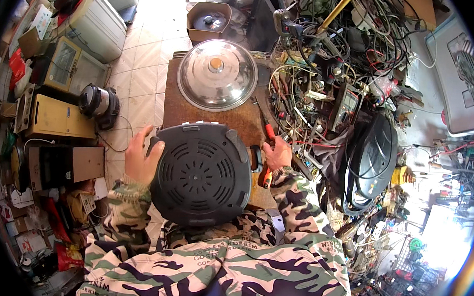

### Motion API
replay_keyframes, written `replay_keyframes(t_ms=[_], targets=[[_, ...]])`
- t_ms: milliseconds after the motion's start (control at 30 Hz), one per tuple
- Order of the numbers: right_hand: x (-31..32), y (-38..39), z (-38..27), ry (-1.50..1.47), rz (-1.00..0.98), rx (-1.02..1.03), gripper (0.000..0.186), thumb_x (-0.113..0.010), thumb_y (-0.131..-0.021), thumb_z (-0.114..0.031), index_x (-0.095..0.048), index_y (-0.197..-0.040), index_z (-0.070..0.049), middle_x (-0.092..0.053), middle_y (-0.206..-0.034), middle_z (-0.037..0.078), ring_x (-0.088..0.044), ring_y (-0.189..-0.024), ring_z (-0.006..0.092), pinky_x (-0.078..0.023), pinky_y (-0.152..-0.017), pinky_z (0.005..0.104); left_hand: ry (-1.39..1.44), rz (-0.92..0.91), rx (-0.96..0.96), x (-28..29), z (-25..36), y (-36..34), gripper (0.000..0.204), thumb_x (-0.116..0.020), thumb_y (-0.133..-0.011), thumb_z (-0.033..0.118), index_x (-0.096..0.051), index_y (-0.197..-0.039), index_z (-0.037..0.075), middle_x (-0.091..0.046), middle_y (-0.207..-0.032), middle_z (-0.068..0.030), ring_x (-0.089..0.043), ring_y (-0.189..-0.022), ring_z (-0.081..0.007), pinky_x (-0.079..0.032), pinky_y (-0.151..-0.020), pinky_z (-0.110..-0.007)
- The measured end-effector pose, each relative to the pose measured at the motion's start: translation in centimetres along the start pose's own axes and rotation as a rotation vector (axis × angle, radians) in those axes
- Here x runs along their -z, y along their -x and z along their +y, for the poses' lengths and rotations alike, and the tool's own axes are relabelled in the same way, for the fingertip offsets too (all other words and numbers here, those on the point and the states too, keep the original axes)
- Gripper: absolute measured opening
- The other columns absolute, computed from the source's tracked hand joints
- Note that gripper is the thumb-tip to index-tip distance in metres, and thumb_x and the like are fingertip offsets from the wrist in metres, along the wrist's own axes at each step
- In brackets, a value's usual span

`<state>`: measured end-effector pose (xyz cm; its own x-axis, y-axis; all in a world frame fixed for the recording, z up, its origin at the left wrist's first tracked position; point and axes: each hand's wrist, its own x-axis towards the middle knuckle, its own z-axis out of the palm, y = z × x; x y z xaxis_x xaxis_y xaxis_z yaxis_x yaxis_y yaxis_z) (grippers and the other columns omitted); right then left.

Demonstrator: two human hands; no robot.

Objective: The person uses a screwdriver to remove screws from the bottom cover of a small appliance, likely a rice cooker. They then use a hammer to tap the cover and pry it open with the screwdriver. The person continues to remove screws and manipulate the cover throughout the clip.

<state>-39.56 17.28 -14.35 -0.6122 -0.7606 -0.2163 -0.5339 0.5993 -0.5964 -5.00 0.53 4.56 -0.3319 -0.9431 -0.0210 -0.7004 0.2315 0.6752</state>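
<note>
A black round-cornered appliance (202, 173) lies with its slotted, vented underside up, at the near end of the brown wooden table (195, 115) and in front of my lap. My left hand (142, 155) is at its left side, fingers stretched and apart, the thumb by the rim. To the right, my right hand (278, 153) has its fingers curled at the handle of a red-handled screwdriver (270, 131), whose shaft points away from me. Another orange-and-yellow tool handle (268, 177) shows just below that hand. A black side handle (256, 159) sticks out from the appliance.
Beyond the appliance rests a shiny metal lid (217, 75) with a wooden knob. Tangled cables and tools (331, 61) crowd the right, beside a large black round appliance (370, 163). An electric pressure cooker (96, 101) stands at left, near old cabinets (58, 116). An open cardboard box (208, 22) is behind.
</note>
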Motion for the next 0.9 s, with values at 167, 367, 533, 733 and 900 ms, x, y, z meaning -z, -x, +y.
replay_keyframes(t_ms=[167,367,533,733,900], targets=[[-1.4,-1.9,0.9,0.038,0.023,0.018,0.037,-0.076,-0.088,-0.03,-0.07,-0.111,-0.001,-0.074,-0.099,0.023,-0.071,-0.094,0.0412,-0.055,-0.083,0.0484,-0.093,0.023,0.01,-2.0,-0.1,1.6,0.052,-0.066,-0.099,0.029,-0.055,-0.143,0.003,-0.065,-0.129,-0.0266,-0.064,-0.118,-0.0449,-0.051,-0.099,-0.048],[2.9,2.8,3.5,-0.123,0.082,-0.038,0.025,-0.076,-0.088,-0.025,-0.07,-0.094,-0.001,-0.074,-0.086,0.02,-0.073,-0.081,0.0382,-0.056,-0.075,0.0464,-0.136,0.04,0.054,-1.8,0.0,1.8,0.05,-0.065,-0.098,0.027,-0.055,-0.142,0.005,-0.067,-0.125,-0.0274,-0.066,-0.115,-0.0459,-0.053,-0.097,-0.048],[5.4,7.6,7.1,-0.063,0.116,-0.091,0.032,-0.08,-0.086,-0.027,-0.07,-0.092,0.003,-0.072,-0.079,0.017,-0.072,-0.071,0.033,-0.056,-0.068,0.0434,-0.148,0.029,0.074,-1.7,-0.1,1.5,0.049,-0.062,-0.099,0.03,-0.056,-0.141,0.006,-0.069,-0.121,-0.0282,-0.067,-0.113,-0.0465,-0.052,-0.096,-0.049],[4.7,9.0,8.1,0.085,0.077,-0.093,0.045,-0.082,-0.083,-0.04,-0.068,-0.102,-0.001,-0.071,-0.096,0.023,-0.07,-0.091,0.0437,-0.055,-0.08,0.0525,-0.154,0.025,0.02,-1.5,-0.2,1.3,0.048,-0.058,-0.103,0.035,-0.056,-0.14,0.005,-0.07,-0.12,-0.0277,-0.068,-0.114,-0.0465,-0.052,-0.097,-0.048],[3.8,8.2,7.7,0.139,0.025,-0.15,0.041,-0.081,-0.084,-0.039,-0.066,-0.1,-0.004,-0.068,-0.1,0.022,-0.068,-0.096,0.0457,-0.054,-0.082,0.0551,-0.173,0.023,0.046,-1.1,0.1,1.4,0.05,-0.059,-0.103,0.038,-0.055,-0.141,0.006,-0.07,-0.12,-0.0273,-0.067,-0.115,-0.0456,-0.052,-0.099,-0.047]])
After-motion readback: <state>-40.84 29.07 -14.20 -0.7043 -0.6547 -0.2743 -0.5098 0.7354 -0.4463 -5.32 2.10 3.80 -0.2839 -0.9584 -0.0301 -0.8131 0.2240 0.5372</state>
